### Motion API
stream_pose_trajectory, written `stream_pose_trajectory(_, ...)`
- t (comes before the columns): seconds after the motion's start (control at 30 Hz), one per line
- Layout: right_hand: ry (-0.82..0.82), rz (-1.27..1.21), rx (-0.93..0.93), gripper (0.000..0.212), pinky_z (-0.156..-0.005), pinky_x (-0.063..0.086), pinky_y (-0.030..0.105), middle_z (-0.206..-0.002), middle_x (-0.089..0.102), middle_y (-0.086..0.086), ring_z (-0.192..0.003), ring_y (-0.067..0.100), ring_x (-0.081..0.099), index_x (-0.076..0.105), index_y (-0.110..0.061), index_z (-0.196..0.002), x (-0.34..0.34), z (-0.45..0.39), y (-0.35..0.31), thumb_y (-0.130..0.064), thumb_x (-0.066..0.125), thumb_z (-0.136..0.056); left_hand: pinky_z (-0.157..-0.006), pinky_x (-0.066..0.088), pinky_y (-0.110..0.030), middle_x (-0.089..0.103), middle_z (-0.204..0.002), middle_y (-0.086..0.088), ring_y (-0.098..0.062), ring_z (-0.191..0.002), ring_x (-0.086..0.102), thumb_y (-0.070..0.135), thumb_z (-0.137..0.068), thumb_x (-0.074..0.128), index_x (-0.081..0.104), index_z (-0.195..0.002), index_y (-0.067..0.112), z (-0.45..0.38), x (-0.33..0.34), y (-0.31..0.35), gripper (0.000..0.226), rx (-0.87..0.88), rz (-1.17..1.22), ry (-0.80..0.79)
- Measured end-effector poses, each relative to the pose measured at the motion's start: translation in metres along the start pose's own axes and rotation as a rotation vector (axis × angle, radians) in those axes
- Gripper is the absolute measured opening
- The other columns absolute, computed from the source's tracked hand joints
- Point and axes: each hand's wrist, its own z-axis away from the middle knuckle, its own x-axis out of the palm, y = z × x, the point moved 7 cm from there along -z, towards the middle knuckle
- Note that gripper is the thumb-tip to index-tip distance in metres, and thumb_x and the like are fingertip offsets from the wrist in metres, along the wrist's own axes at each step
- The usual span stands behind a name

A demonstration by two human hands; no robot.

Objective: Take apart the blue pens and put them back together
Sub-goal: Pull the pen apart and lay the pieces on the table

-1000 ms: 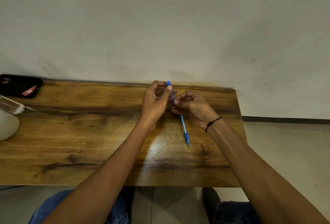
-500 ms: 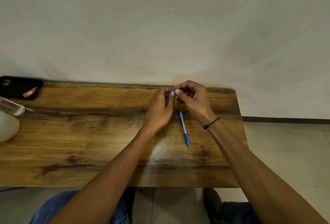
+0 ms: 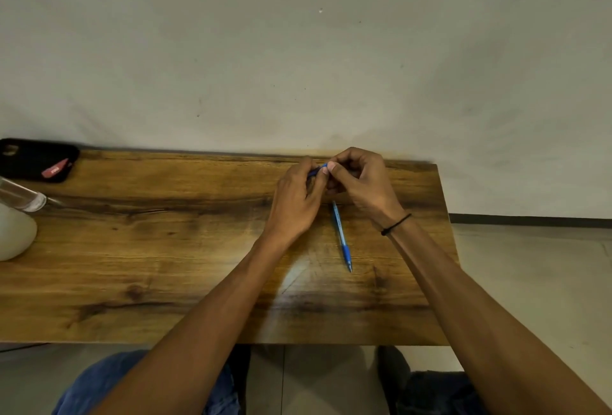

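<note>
Both hands meet over the far right part of the wooden table (image 3: 165, 249). My left hand (image 3: 294, 202) is shut on a blue pen (image 3: 316, 170), of which only a short blue stretch shows between the fingers. My right hand (image 3: 361, 183) pinches the same pen's end with thumb and forefinger. Most of that pen is hidden inside the two hands. A second blue pen (image 3: 341, 237) lies flat on the table just below the hands, tip pointing toward me, touched by neither hand.
A black phone case with a red tag (image 3: 36, 159) lies at the table's far left corner. A white rounded object (image 3: 13, 232) and a clear glass piece (image 3: 23, 198) sit at the left edge. The wall runs right behind the table; the right edge drops to floor.
The held pen stood upright in my left hand with its end sticking up; now it is tipped lower and my right hand has risen to grip its end. The lying pen has not moved.
</note>
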Motion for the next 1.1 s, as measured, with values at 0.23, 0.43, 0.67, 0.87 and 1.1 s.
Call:
stream_pose_trajectory(0.23, 0.001, -0.063, 0.011, 0.012, -0.063, 0.064, 0.028, -0.087, 0.075, 0.02, -0.069, 0.017, 0.077, 0.069, 0.009, -0.099, 0.0, 0.001, 0.0, -0.002, 0.067, -0.098, -0.063, 0.039, -0.04, 0.06, -0.079, -0.014, -0.029, -0.073, 0.056, 0.026, -0.111, 0.054, 0.055, -0.089, 0.005, 0.001, -0.002, 0.004, 0.03, 0.028, -0.022, -0.004)
stream_pose_trajectory(0.43, -0.009, -0.101, 0.016, 0.015, -0.064, 0.063, 0.029, -0.085, 0.076, 0.018, -0.074, 0.023, 0.077, 0.069, 0.012, -0.098, -0.003, -0.001, 0.0, -0.002, 0.07, -0.096, -0.065, 0.036, -0.037, 0.058, -0.083, -0.01, -0.026, -0.077, 0.053, 0.027, -0.11, 0.054, 0.056, -0.093, 0.005, 0.002, -0.003, 0.005, 0.028, 0.05, -0.086, -0.026)
stream_pose_trajectory(0.67, 0.024, -0.129, 0.017, 0.013, -0.068, 0.065, 0.033, -0.087, 0.076, 0.024, -0.077, 0.026, 0.078, 0.07, 0.01, -0.096, -0.003, -0.003, 0.005, -0.001, 0.075, -0.092, -0.075, 0.044, -0.04, 0.063, -0.101, -0.011, -0.026, -0.094, 0.058, 0.027, -0.11, 0.052, 0.057, -0.105, 0.006, 0.0, 0.001, -0.003, 0.022, 0.005, -0.11, -0.071)
stream_pose_trajectory(0.87, 0.146, 0.339, -0.076, 0.008, -0.076, 0.064, 0.032, -0.087, 0.075, 0.003, -0.081, 0.015, 0.075, 0.073, -0.009, -0.09, -0.023, -0.005, 0.015, -0.006, 0.08, -0.087, -0.085, 0.048, -0.036, 0.068, -0.114, -0.006, -0.023, -0.11, 0.061, 0.015, -0.11, 0.052, 0.064, -0.112, 0.007, -0.002, 0.004, -0.014, 0.014, -0.012, -0.039, -0.088)
stream_pose_trajectory(1.1, -0.021, 0.921, -0.166, 0.009, -0.076, 0.054, 0.047, -0.1, 0.071, 0.008, -0.102, 0.029, 0.06, 0.068, -0.013, -0.098, -0.008, 0.011, 0.043, -0.008, 0.06, -0.097, -0.086, 0.048, -0.026, 0.058, -0.116, -0.001, -0.018, -0.11, 0.056, 0.029, -0.106, 0.061, 0.074, -0.118, 0.026, -0.003, 0.003, -0.019, 0.018, -0.071, -0.001, -0.073)
